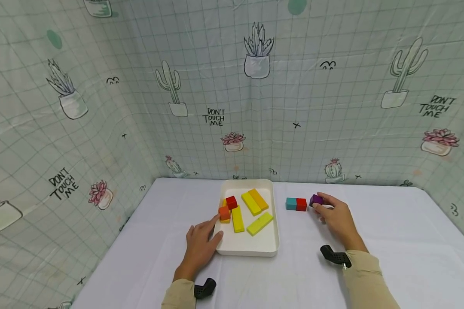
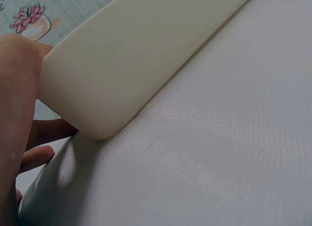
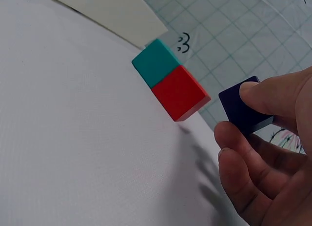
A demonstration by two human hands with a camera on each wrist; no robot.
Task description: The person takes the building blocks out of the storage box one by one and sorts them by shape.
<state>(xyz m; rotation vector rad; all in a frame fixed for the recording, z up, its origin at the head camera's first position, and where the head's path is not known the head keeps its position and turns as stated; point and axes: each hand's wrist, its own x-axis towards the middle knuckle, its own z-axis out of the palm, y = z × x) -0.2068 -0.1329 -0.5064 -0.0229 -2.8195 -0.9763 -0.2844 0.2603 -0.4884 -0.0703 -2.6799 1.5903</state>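
Observation:
My right hand [image 1: 338, 216] pinches a purple cube [image 1: 316, 200] between thumb and fingers. Just left of that cube, a red cube [image 1: 301, 204] and a teal cube [image 1: 291, 204] sit side by side on the table; the right wrist view shows the teal cube [image 3: 156, 62] and red cube [image 3: 179, 93] touching. My left hand [image 1: 201, 246] lies over the left rim of a white tray [image 1: 247, 248], its index fingertip at an orange cube [image 1: 224, 213] inside. In the left wrist view the tray wall [image 2: 122, 55] hides most of that hand's fingers.
Inside the tray are a second red cube [image 1: 231, 202] and several yellow blocks, one a yellow-green block [image 1: 260, 224] near the right wall. A white cloth covers the table [image 1: 294, 274]. A patterned curtain [image 1: 286, 98] rises behind it.

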